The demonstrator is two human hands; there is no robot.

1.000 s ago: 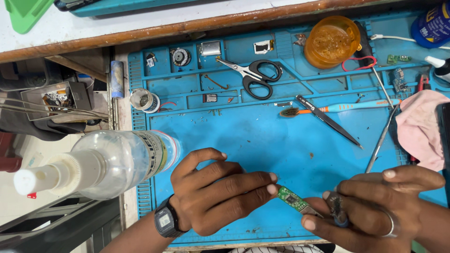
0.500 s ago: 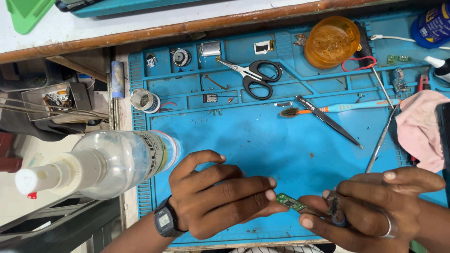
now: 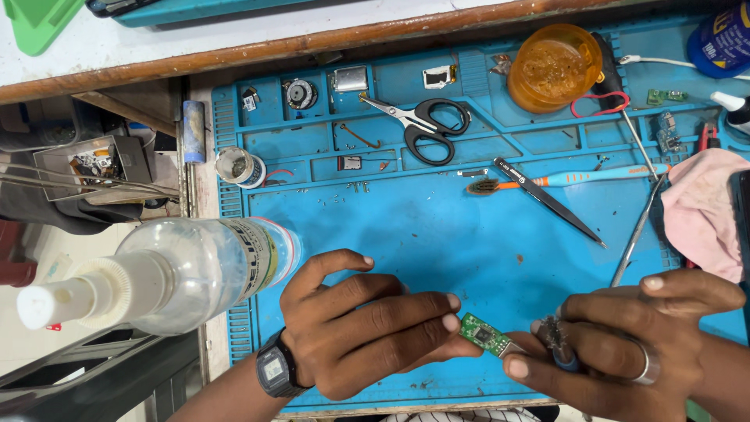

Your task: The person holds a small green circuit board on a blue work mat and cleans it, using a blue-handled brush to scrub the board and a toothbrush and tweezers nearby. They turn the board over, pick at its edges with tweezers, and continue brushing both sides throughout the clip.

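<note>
Since the earlier frames the small green circuit board (image 3: 483,335) is sitting a little flatter between the hands, and the right hand's fingers have drawn in closer around the tool; otherwise little has shifted. The board is hanging just above the blue work mat (image 3: 437,234) at the lower middle of the frame, the left hand (image 3: 367,332) pinching one end between thumb and fingertips, seemingly to keep it steady and chip-side up. The right hand (image 3: 625,352), lower right, is closing its fingers around a small dark tool (image 3: 558,340) whose tip is meeting the board's other end; what kind of tool cannot be told. Higher on the mat, the tweezers (image 3: 551,199), an orange-handled brush (image 3: 562,181) and scissors (image 3: 426,125) are lying within reach. An orange tub (image 3: 555,66) is sitting at the upper right, a pink cloth (image 3: 707,211) at the right edge. A clear spray bottle (image 3: 156,273) is looming at the left, off the bench.
</note>
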